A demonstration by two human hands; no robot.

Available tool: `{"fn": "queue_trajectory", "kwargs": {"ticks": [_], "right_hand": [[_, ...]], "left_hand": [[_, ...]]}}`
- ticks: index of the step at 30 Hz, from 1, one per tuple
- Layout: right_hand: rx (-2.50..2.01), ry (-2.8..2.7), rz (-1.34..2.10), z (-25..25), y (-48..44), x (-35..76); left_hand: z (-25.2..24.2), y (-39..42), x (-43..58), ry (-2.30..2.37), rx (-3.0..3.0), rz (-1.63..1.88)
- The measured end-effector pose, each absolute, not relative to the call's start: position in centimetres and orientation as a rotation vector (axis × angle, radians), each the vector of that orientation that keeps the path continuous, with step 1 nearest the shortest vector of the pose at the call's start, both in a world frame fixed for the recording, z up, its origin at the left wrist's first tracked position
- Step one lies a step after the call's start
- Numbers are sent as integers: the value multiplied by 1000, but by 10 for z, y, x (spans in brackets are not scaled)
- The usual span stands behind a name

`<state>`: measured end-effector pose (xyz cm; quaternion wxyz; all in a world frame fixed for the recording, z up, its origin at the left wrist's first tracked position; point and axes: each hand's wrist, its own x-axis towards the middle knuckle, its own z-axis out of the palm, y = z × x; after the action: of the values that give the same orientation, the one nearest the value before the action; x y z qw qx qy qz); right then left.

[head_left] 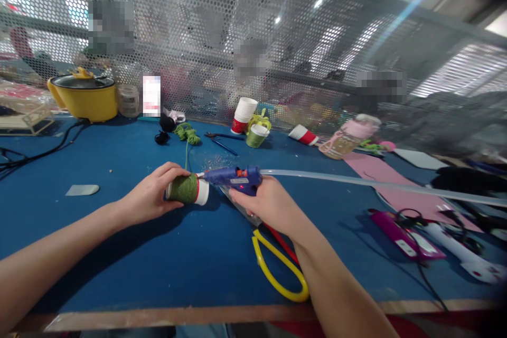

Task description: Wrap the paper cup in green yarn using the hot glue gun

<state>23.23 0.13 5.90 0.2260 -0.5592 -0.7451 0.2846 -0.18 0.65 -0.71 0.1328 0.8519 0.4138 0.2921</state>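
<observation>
Head view: on the blue bench [138, 264], the left hand [154, 190] holds a paper cup [184, 188] wrapped in green yarn, thumb below and fingers above. The cup lies tipped on its side, its white rim end toward the right, about midway between the bench's near and far edges and left of centre; whether it touches the bench I cannot tell. A strand of yarn runs from it to a loose green yarn bundle [188, 133] farther back.

The right hand [273, 200] is closed around a blue glue gun [229, 177], its nozzle at the yarn beside the cup's red band; contact is too small to make out. A long glue stick [336, 175] trails from its back toward the bench's right edge. Beneath that hand lie scissors [279, 280], yellow and red handles reaching toward the near edge.

Along the far edge stand a yellow pot [85, 99] near the far left corner, a jar [129, 101], a stack of cups [244, 112] and a pink bottle [348, 136]. Pliers [227, 137] lie in front of the stack. Toward the near right corner are a purple power strip [402, 232] and a pink sheet [400, 187] behind it.
</observation>
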Motion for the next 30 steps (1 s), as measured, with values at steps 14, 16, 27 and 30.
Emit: {"fn": "queue_trajectory", "kwargs": {"ticks": [14, 16, 27, 30], "right_hand": [[-1604, -2097, 705, 51, 14, 228], [-1621, -2074, 726, 51, 16, 228], [-1657, -1730, 738, 29, 75, 249], [-1736, -1748, 737, 17, 91, 251]], "left_hand": [[-7, 4, 0, 1174, 2584, 859], [-7, 4, 0, 1166, 2577, 862], [-10, 8, -2, 1249, 2544, 769], [-9, 7, -2, 1239, 2557, 777]]}}
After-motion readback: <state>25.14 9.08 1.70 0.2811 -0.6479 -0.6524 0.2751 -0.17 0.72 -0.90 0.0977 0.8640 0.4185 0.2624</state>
